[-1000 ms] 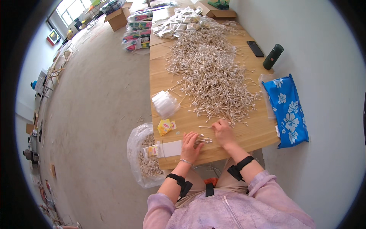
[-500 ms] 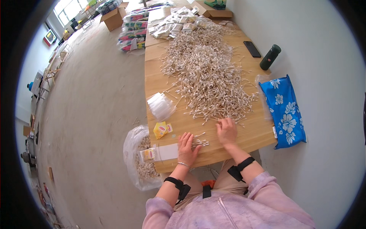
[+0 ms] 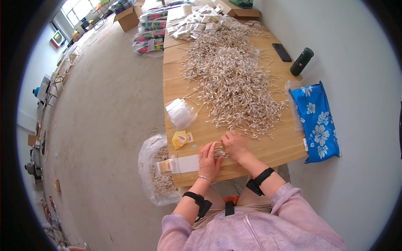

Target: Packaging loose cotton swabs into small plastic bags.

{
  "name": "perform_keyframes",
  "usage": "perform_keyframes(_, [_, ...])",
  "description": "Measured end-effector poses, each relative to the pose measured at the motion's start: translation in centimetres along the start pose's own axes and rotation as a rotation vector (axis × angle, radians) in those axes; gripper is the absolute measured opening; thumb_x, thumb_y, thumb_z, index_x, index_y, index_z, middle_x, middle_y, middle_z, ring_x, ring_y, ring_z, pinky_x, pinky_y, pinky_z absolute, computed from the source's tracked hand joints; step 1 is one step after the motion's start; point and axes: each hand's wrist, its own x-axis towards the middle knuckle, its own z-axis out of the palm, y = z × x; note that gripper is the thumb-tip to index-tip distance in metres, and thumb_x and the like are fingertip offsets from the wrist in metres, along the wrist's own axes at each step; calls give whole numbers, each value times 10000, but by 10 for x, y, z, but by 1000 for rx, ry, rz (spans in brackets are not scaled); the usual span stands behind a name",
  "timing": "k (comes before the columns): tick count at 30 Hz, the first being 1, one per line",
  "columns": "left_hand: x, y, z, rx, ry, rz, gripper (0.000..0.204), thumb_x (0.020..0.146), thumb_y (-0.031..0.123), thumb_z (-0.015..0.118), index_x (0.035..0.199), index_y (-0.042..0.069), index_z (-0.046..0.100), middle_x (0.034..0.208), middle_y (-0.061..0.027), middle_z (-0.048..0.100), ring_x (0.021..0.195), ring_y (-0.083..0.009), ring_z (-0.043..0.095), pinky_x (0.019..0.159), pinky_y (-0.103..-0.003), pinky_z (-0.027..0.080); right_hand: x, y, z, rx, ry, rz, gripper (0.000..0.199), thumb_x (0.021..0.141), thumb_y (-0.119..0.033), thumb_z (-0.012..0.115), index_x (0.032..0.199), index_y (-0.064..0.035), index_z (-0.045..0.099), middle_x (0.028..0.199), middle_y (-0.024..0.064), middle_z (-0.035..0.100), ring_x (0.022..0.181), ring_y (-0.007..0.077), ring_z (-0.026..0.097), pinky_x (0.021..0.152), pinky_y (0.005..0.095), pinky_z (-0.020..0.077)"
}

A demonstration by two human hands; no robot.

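Observation:
My left hand rests on the near part of the wooden table, its fingers stretched flat over the left end of a small row of cotton swabs. Close by, my right hand is closed, fingertips pinching cotton swabs at the far side of that row. What lies under its fingers is mostly hidden. A white strip reaches left from beneath my left hand. At its far end, by the table edge, lies a clear packet of swabs with a yellow label. Beyond both hands spreads a large heap of loose cotton swabs.
Clear plastic sleeves and yellow cards lie at the left. A plastic bag of swabs hangs beside the table edge. On the right are a phone, dark bottle and blue flowered pack. Filled packets cover the far end.
My right hand has moved left from the near edge of the heap to the row beside my left hand. My left hand stays on the row. The whole view has shifted slightly.

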Motion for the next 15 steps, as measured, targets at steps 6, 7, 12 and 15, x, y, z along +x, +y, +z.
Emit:
perform_keyframes(6, [-3, 1, -3, -157, 73, -116, 695, 761, 42, 680, 1377, 11, 360, 1356, -194, 413, 1270, -377, 380, 1066, -418, 340, -10, -20, 2, 222, -91, -45, 156, 731, -61, 596, 881, -96, 621, 894, 58, 559, 898, 259, 539, 786, 382, 455])
perform_keyframes(7, [-2, 1, -3, -160, 74, -114, 695, 761, 42, 680, 1377, 11, 360, 1356, -194, 413, 1270, -377, 380, 1066, -418, 340, -14, -13, 5, 367, -8, 55, 179, 744, -40, 590, 916, -83, 621, 933, 70, 567, 925, 275, 540, 819, 390, 450])
perform_keyframes(12, [-3, -7, -4, -237, 128, -120, 577, 808, -46, 537, 1363, -7, 384, 1344, -213, 445, 1233, -378, 439, 1044, -397, 370, -34, -14, 3, 663, 312, 412, 227, 830, -17, 526, 1045, -39, 593, 1121, 129, 567, 1100, 318, 516, 942, 397, 418])
perform_keyframes(15, [-3, -10, -5, -278, 169, -122, 537, 820, -66, 476, 1350, -14, 408, 1325, -212, 478, 1230, -347, 467, 1040, -368, 371, -36, -29, 5, 746, 279, 417, 310, 867, -20, 483, 1171, -30, 540, 1299, 159, 489, 1222, 326, 459, 1016, 385, 377])
